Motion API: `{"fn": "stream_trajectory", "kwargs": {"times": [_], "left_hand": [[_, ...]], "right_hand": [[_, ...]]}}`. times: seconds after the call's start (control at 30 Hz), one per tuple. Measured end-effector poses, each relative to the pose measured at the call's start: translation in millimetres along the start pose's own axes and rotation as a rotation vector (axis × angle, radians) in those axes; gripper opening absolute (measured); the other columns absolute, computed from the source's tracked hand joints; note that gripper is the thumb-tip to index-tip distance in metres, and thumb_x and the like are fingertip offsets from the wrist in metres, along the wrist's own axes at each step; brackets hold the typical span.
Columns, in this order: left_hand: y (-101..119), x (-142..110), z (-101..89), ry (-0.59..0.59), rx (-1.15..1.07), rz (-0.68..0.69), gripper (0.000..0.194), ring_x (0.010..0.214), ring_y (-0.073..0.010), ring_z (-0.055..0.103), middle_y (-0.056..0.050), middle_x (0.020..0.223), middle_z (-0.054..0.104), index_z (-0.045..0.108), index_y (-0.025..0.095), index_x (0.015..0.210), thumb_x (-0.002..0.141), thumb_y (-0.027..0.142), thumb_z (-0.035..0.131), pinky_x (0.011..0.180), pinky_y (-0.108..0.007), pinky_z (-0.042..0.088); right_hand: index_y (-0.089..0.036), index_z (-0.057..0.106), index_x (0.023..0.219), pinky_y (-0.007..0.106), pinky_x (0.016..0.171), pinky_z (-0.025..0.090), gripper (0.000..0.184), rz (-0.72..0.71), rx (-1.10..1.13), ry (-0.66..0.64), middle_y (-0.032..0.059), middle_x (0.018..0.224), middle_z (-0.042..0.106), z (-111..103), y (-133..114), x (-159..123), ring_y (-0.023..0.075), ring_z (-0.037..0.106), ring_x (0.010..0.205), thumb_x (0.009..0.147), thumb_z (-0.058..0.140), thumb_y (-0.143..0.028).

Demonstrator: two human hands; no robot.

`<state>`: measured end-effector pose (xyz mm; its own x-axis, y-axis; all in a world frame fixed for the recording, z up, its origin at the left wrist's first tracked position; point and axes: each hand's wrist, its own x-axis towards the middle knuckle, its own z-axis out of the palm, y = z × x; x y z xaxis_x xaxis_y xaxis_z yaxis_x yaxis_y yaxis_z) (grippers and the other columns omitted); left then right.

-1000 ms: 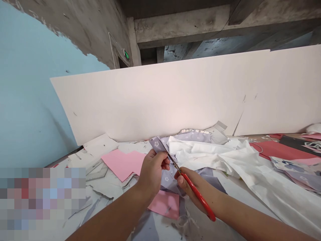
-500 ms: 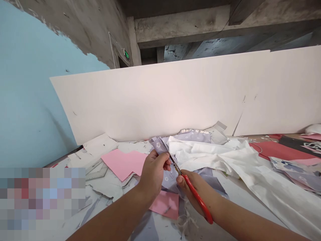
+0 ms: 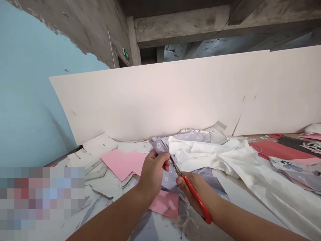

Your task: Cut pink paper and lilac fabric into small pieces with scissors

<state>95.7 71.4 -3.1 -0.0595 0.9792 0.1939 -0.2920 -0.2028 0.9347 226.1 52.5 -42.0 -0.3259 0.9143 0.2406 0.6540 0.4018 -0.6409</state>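
My right hand (image 3: 192,189) is closed round a pair of red-handled scissors (image 3: 197,197), whose blades point up and to the left. Pinched in my left hand (image 3: 155,167) is a lavender fabric (image 3: 158,145) with white flowers. The blades lie along the fabric's edge, right beside my left fingertips; whether they are apart is hard to make out. More of the fabric hangs below, between both hands. Directly behind the blades spreads a crumpled white cloth (image 3: 195,150). A pink paper piece (image 3: 167,205) lies beneath my wrists.
Pink paper (image 3: 122,162) and white card scraps (image 3: 99,149) lie at the left. Red sheets (image 3: 278,150) and patterned fabric pieces (image 3: 301,174) are on the right. A tall white board (image 3: 160,103) stands along the back of the table. Loose threads and offcuts litter the front.
The scissor handles have shifted very slightly to the left with my right hand. My left hand keeps its pinch on the fabric in the same place.
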Motion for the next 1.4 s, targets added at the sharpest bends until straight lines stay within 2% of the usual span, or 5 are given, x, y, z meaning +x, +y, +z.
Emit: {"fn": "stream_trajectory", "kwargs": {"times": [0.23,0.43,0.73,0.97,1.4], "left_hand": [[1.9,4.2,-2.7,-0.018,-0.083,-0.029,0.008,0.043,-0.0055,0.040,0.004,0.048,0.048,0.046,0.016,0.057,0.063,0.017,0.052,0.044,-0.018,0.031],[1.7,7.4,-4.6,-0.055,-0.170,-0.052,0.008,0.043,-0.0056,0.040,0.004,0.047,0.047,0.045,0.016,0.056,0.061,0.015,0.051,0.044,-0.018,0.031],[0.1,4.2,-3.5,-0.086,0.002,-0.008,0.008,0.044,-0.0057,0.040,0.004,0.048,0.046,0.046,0.016,0.056,0.064,0.015,0.047,0.045,-0.019,0.032],[-0.4,4.2,-3.5,-0.077,0.010,-0.029,0.008,0.044,-0.0055,0.040,0.004,0.048,0.046,0.046,0.016,0.058,0.065,0.017,0.049,0.045,-0.018,0.032],[-2.2,5.0,-3.6,-0.079,0.005,-0.036,0.008,0.044,-0.0049,0.040,0.005,0.048,0.047,0.046,0.015,0.060,0.066,0.018,0.051,0.045,-0.017,0.032]], "right_hand": [[-0.020,0.037,0.068,0.023,0.048,0.031,0.037,-0.097,0.185,-0.087,-0.0036,0.060,0.037,-8.7,-4.0,-3.2,0.0109,0.034,0.054,0.078,0.035,-0.055],[-0.019,0.045,0.086,0.029,0.058,0.040,0.043,-0.136,0.143,-0.130,0.0032,0.076,0.049,-18.2,-13.2,-9.3,0.0161,0.044,0.066,0.081,0.024,-0.056],[-0.019,0.042,0.078,0.026,0.052,0.034,0.043,-0.098,0.121,-0.070,-0.0012,0.065,0.042,-12.5,-12.5,-4.7,0.0130,0.038,0.056,0.080,0.023,-0.058],[-0.020,0.031,0.065,0.024,0.049,0.027,0.038,-0.065,0.119,-0.038,-0.0043,0.059,0.034,-6.8,-6.5,-3.2,0.0105,0.029,0.053,0.082,0.025,-0.054],[-0.020,0.027,0.061,0.023,0.046,0.021,0.037,-0.046,0.094,-0.031,-0.0046,0.057,0.028,-3.1,0.4,1.0,0.0097,0.024,0.051,0.083,0.025,-0.050]]}}
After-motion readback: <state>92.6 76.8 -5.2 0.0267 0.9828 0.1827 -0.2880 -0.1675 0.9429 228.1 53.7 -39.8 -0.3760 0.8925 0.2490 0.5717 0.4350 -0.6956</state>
